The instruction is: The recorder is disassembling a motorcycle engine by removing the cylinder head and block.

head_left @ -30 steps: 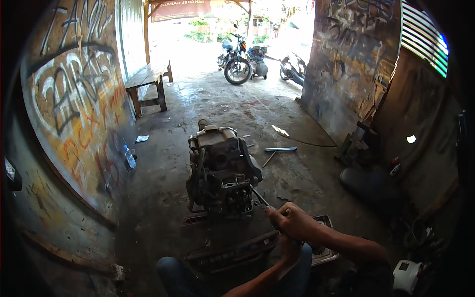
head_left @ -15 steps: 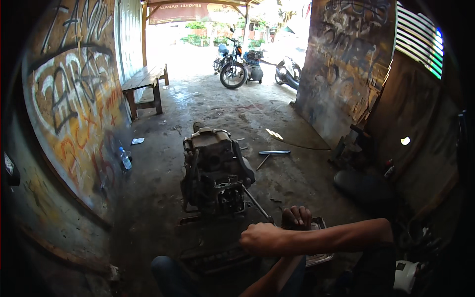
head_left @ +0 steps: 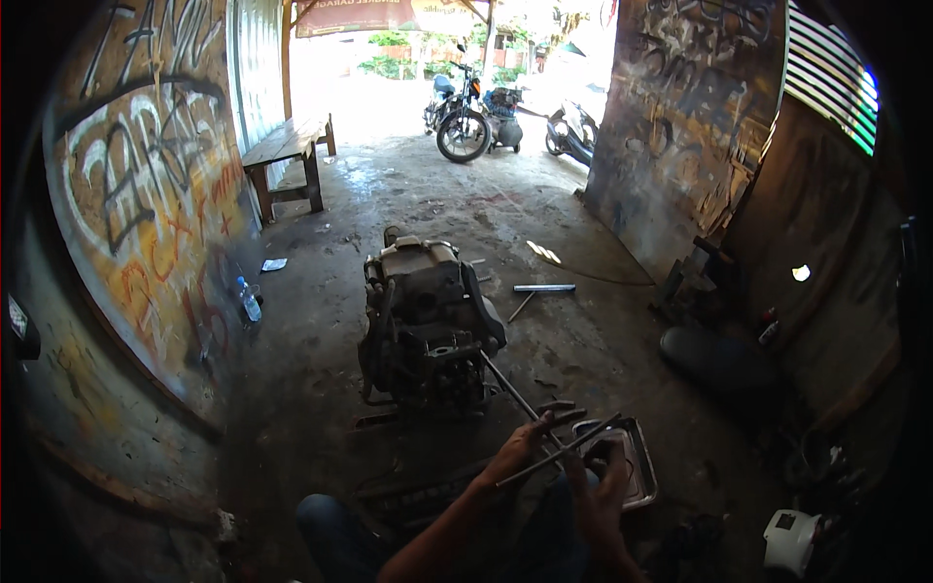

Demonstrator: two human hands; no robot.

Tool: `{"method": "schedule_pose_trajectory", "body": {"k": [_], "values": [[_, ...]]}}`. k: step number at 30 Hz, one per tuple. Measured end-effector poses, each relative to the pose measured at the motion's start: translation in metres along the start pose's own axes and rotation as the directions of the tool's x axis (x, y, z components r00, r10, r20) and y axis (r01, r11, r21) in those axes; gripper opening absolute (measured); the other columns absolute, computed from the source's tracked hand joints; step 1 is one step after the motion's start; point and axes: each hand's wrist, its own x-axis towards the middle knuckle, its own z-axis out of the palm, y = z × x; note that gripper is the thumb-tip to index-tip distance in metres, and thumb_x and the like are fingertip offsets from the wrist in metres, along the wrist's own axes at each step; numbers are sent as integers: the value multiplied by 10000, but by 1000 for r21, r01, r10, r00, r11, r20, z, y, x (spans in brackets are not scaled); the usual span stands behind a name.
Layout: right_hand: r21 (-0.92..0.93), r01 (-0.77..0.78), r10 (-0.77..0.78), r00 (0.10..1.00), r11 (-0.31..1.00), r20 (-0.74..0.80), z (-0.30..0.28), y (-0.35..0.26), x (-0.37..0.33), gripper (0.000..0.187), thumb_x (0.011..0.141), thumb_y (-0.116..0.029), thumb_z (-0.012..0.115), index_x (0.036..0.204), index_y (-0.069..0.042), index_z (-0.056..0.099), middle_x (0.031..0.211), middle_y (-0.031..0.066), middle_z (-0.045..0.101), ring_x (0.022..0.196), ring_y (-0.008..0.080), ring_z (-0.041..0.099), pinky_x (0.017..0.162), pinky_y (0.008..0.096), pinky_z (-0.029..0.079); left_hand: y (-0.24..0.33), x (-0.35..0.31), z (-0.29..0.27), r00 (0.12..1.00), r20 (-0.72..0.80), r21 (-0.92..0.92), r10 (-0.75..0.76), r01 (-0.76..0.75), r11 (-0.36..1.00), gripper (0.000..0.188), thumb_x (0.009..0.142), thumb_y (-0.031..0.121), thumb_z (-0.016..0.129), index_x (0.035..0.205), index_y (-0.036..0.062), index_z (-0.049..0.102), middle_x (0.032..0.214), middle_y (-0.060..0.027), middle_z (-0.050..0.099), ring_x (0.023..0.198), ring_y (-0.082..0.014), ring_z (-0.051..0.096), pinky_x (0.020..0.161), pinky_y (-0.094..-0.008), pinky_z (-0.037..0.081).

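Note:
A long T-handle wrench (head_left: 514, 387) runs from a dark engine (head_left: 428, 321) on the floor back toward me. Its crossbar slants between my hands. Beside the shaft, near the crossbar, my left hand (head_left: 525, 445) is open, fingers stretched to the right past the rod. My right hand (head_left: 600, 486) is at the crossbar on the right side. One finger reaches up against the bar, and the others are bent and apart. The wrench's far end meets the lower right of the engine; the fitting there is too dark to make out. Under the right hand lies a metal tray (head_left: 641, 481).
Another T-shaped tool (head_left: 544, 289) lies right of the engine. A motorcycle seat (head_left: 709, 358) rests by the right wall. On the left are a water bottle (head_left: 249, 301) and a wooden bench (head_left: 282, 146). A motorcycle (head_left: 461, 121) is parked at the bright entrance.
My forearms were crossed, with both hands closed near the wrench's handle. They have uncrossed: the left hand is now on the left, the right hand on the right, and the crossbar shows.

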Motion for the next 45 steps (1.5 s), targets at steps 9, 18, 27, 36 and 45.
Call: {"method": "schedule_pose_trajectory", "body": {"k": [9,18,27,36,45], "values": [[-67,-55,71,963,996,261,12,0,18,403,924,-260,651,1184,25,535,1057,146,630,949,203,652,794,343,539,38,-5,-41,962,-12,-60,-273,272,961,584,1011,472,487,1316,-20,563,1198,-129,658,1094,-211,635,941,-335,513],[567,-456,277,884,686,377,22,-17,19,419,949,-141,572,1325,1,454,1204,266,569,1057,366,639,864,391,506,40,-6,-39,962,-44,-151,-268,258,954,401,979,345,613,1194,6,598,1091,-91,658,990,-186,640,898,-332,527],[-499,742,-456,669,446,587,6,-33,39,467,724,-62,647,1147,-248,716,1217,136,534,1251,329,441,1084,568,275,42,-7,-61,956,84,-133,-279,289,948,440,974,425,593,1164,28,592,1052,-74,654,990,-180,641,860,-326,537],[-168,181,-186,983,969,-12,32,15,2,597,808,-71,669,1361,8,461,1204,170,495,1173,323,496,1059,446,362,38,0,-46,936,-43,-180,-349,336,925,416,961,457,603,1041,49,615,950,-49,640,880,-153,642,811,-311,534],[-368,330,-241,933,870,268,5,-30,-18,329,688,-39,711,995,-143,768,1119,111,606,1082,307,537,922,425,430,36,3,-63,985,135,321,111,-149,935,314,964,304,650,1075,13,612,926,-53,626,832,-114,617,736,-307,527]]}}
